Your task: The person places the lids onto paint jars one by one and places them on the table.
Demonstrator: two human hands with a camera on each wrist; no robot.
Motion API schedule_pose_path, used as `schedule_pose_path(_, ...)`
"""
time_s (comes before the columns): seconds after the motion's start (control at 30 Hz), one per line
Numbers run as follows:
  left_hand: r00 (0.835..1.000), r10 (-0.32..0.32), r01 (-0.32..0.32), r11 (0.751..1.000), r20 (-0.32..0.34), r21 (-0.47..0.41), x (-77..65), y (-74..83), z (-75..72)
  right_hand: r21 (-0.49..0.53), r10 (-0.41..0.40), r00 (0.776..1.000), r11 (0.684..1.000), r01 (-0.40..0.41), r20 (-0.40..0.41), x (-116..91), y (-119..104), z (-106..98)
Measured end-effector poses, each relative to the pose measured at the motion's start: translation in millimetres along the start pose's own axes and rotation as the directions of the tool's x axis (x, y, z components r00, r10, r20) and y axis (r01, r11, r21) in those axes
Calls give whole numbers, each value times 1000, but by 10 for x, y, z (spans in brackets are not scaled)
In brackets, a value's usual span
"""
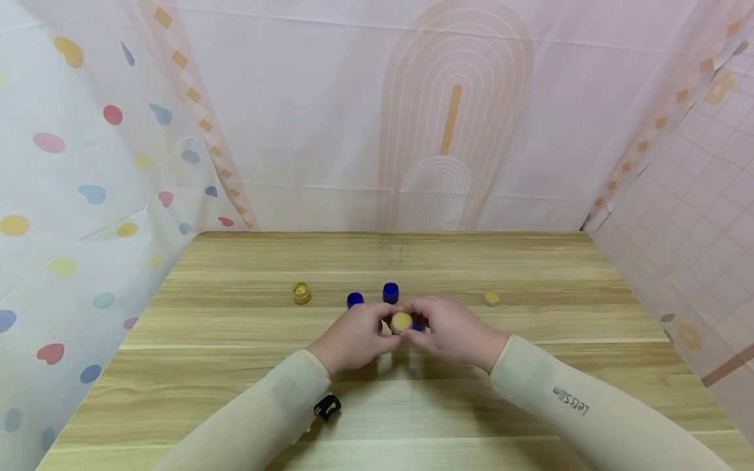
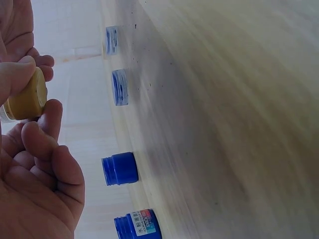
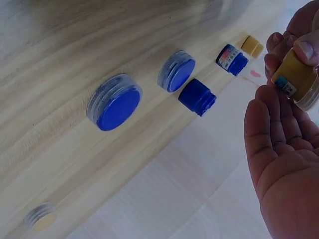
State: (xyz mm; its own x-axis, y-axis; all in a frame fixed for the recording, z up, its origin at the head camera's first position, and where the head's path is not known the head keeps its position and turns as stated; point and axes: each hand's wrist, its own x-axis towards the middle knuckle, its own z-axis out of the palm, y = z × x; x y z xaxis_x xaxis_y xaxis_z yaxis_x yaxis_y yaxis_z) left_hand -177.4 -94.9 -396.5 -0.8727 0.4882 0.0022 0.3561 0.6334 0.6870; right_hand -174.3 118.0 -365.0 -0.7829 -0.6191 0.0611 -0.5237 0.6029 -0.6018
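Between both hands is a small yellow paint jar [image 1: 402, 322] with a clear screw lid, held just above the table. My left hand [image 1: 357, 335] grips it from the left with fingers and thumb. From the other side, the thumb and fingers of my right hand [image 1: 452, 330] close round it. A label shows on the jar's side in the right wrist view. Two blue paint jars, one [image 1: 391, 292] behind the hands and one [image 1: 355, 299] by the left hand, stand without lids. Two clear lids with blue inside [image 3: 119, 107] [image 3: 177, 72] lie below the right hand.
An uncovered yellow paint jar [image 1: 302, 293] stands at the left. Over to the right lies a yellow-topped lid [image 1: 491, 298]. A small black object [image 1: 327, 407] shows beside the left sleeve. The wooden table [image 1: 235, 261] ends at a patterned curtain [image 1: 318, 131].
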Motion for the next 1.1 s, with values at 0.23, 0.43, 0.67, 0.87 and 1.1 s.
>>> schedule_pose_path(0.23, 1000, 10, -10, 1000, -8, 11, 5, 14, -28, -3, -71, 997, 997, 71, 15, 8, -11, -81)
schedule_pose_path(0.43, 1000, 5, -5, 1000, -5, 1, 4, 23, -40, -33, -107, 994, 994, 106, -15, 12, 6, -73)
schedule_pose_path(0.67, 1000, 4, -4, 1000, -4, 11, 9, 24, -34, 14, -16, 1000, 1000, 17, -9, 7, -4, -32)
schedule_pose_path(0.87, 1000, 5, -5, 1000, 0, 11, 12, 29, -33, 29, -2, 1000, 1000, 1, 5, -7, -5, -42)
schedule_pose_path(1.1, 1000, 18, -18, 1000, -11, 12, 15, 30, -40, 29, -70, 998, 997, 70, 2, 0, -4, -65)
